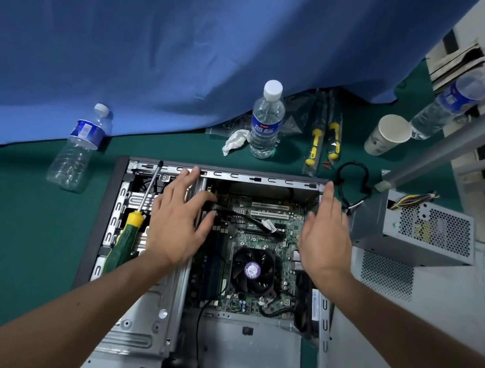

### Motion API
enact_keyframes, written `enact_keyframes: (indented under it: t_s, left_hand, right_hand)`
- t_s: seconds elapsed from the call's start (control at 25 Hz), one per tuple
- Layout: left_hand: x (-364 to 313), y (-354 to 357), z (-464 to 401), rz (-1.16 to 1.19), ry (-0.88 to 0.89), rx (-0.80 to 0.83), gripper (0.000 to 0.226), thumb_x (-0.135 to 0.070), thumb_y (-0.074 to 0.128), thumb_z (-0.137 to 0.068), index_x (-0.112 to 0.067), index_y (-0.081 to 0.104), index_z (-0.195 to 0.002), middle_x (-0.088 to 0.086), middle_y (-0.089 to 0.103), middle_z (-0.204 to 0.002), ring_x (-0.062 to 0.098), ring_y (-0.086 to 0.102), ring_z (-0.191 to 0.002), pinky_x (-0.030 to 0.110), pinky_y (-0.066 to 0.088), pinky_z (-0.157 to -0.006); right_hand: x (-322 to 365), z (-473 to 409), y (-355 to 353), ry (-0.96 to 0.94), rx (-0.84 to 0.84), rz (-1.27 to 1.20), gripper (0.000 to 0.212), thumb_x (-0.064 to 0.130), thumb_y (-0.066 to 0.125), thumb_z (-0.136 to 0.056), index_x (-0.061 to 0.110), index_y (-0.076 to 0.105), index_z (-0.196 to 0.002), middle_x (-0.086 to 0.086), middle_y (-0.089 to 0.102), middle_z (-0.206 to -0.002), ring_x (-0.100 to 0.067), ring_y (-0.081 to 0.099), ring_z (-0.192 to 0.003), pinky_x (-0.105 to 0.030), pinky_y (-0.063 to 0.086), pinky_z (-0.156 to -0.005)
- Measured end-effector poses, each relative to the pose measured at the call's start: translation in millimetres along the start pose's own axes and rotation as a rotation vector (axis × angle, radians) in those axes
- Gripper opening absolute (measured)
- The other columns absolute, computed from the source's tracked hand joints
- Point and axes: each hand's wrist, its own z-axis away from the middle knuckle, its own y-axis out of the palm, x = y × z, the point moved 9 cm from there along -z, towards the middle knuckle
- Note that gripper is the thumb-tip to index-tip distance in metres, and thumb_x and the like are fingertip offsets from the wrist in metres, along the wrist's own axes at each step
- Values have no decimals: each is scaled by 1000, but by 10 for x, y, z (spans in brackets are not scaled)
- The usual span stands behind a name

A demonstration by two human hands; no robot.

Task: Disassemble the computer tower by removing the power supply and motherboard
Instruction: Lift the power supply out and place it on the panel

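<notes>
The open computer tower (247, 344) lies on its side on the green table. Its green motherboard (262, 234) sits inside, with a black CPU fan (252, 271) on it. The grey power supply (414, 233) stands outside the case, to the right, on the pale side panel (419, 319). My left hand (178, 222) hovers with spread fingers over the case's left part, fingertips near the far rim. My right hand (324, 235) is held edge-on, fingers straight, over the board's right side. Neither hand holds anything.
A green and yellow screwdriver (132, 225) lies across the case's drive bay on the left. Water bottles (266, 120) (80, 147) (449, 104), a paper cup (389, 134), a crumpled tissue (234, 140), bagged screwdrivers (325, 138) and a black cable (353, 178) lie beyond the case. A blue cloth (191, 41) hangs behind.
</notes>
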Motion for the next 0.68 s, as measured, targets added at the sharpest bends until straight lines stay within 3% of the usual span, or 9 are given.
enact_keyframes:
  t_s: [0.12,0.4,0.52,0.68]
  left_hand:
    - [-17,-25,-18,55,-18,-5,27,-40,62,-91,-33,56,-116,-4,22,-159,20,18,-145,50,23,-112]
    - [11,-85,-40,186,-59,-74,21,-32,76,-82,-28,68,-101,-1,38,-151,21,35,-135,42,30,-108]
    - [-19,-63,-28,151,-19,-65,21,-33,74,-83,-27,67,-102,3,35,-152,24,33,-136,44,30,-107]
    - [-3,1,-35,92,-4,-22,23,-43,70,-84,-31,64,-103,1,26,-157,24,22,-142,42,20,-112]
  right_hand:
    - [1,-2,-13,4,0,-11,63,22,36,-103,16,4,-157,-5,43,-139,-24,44,-119,-41,42,-98]
    - [-2,-10,-11,20,5,-16,63,24,37,-103,19,4,-157,-4,42,-141,-24,46,-117,-45,46,-98]
    - [2,-1,-12,12,5,-15,63,23,37,-103,17,4,-157,-5,42,-140,-25,46,-117,-45,46,-97]
    - [2,-4,-8,9,9,-26,64,23,38,-103,16,5,-157,-6,42,-140,-25,46,-118,-45,43,-101]
